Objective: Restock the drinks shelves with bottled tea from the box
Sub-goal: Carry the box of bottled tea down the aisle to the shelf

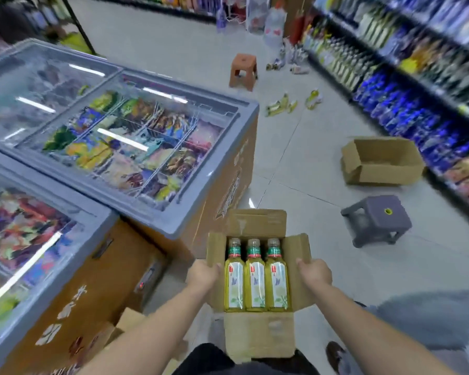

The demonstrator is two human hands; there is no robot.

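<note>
I hold the box out in front of me, with three bottles of tea lying in its top layer, so none of this lot is shelved yet. The shelves stand well off to my right. An empty carton lies on the floor by them. The loose bottles on the floor may be the same tea, but they are too blurred to say. My left hand and right hand each grip a side flap, arms stretched forward.

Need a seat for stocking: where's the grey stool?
Head view, right side: the grey stool stands on the floor, just this side of the open cardboard box.
</note>
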